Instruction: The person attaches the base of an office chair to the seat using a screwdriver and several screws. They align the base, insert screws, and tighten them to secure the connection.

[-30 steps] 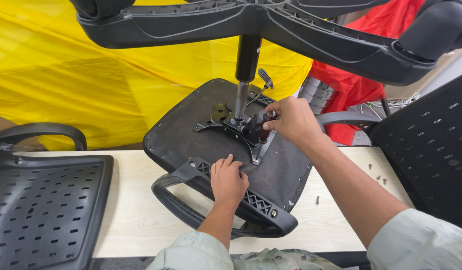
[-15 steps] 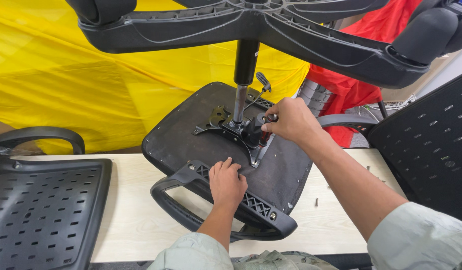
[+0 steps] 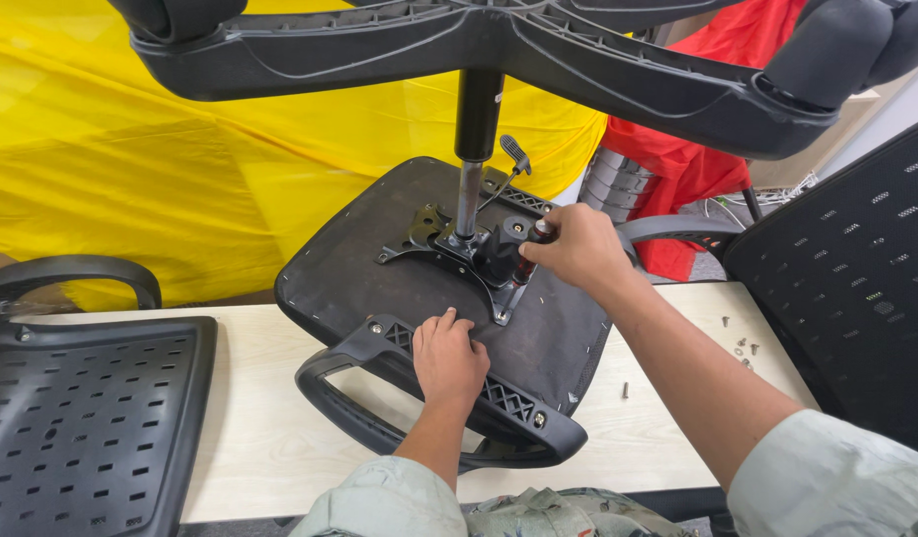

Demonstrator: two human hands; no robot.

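The upturned chair seat (image 3: 379,268) lies tilted on the pale wooden table (image 3: 260,398), its metal mechanism plate (image 3: 449,249) at the centre of the frame and the gas column (image 3: 471,169) rising toward twelve o'clock into the five-arm wheel base (image 3: 459,40) overhead. The left hand (image 3: 449,360) lies flat, fingers spread and gripping nothing, pressing the seat edge beside the armrest (image 3: 419,403) at six o'clock. The right hand (image 3: 578,249), at two o'clock from it, has its fingers curled tight round a small dark cylindrical part or tool (image 3: 533,239) at the mechanism; which it is I cannot tell. The heavy base may well tip the seat if the left hand eases off, and a slip at the mechanism could pinch fingers. Loose screws (image 3: 742,343) near three o'clock could roll off the table. Perforated black chair backs (image 3: 81,428) lie at eight and three o'clock; yellow sheeting (image 3: 131,179) and red cloth (image 3: 677,169) hang behind.
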